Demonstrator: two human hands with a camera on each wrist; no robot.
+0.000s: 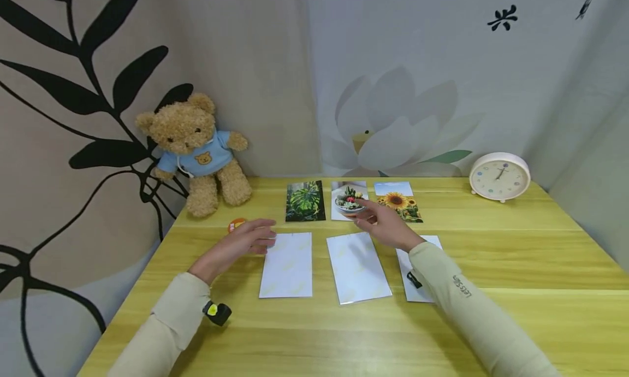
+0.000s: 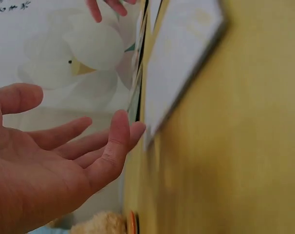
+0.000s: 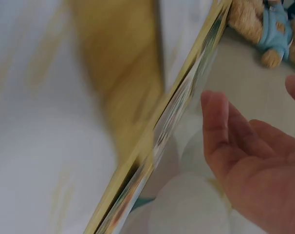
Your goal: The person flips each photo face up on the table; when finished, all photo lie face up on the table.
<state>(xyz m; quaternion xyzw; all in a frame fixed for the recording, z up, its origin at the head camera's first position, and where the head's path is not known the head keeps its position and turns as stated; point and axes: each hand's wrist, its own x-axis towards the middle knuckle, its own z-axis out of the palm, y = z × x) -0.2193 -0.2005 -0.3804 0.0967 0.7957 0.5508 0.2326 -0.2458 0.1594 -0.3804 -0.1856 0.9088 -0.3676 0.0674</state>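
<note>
My left hand (image 1: 245, 241) is over the upper left corner of the left white card (image 1: 287, 267), its fingers loosely bent and nothing in them. The left wrist view shows that palm (image 2: 45, 175) turned sideways above the table. My right hand (image 1: 388, 224) reaches over the table between two picture cards, holding nothing; its fingertips overlap the bowl-of-cacti card (image 1: 344, 210). Beside it lies a sunflower card (image 1: 393, 191), partly covered by the hand. A green leaf card (image 1: 304, 201) lies at the left of that row. Below are a middle white card (image 1: 358, 267) and a right white card (image 1: 410, 281), partly under the right sleeve.
A teddy bear (image 1: 196, 153) in a blue shirt sits at the table's back left corner. A white round clock (image 1: 499, 176) stands at the back right. A small orange round thing (image 1: 236, 224) lies behind the left hand. A printed curtain (image 1: 265, 82) hangs behind the table.
</note>
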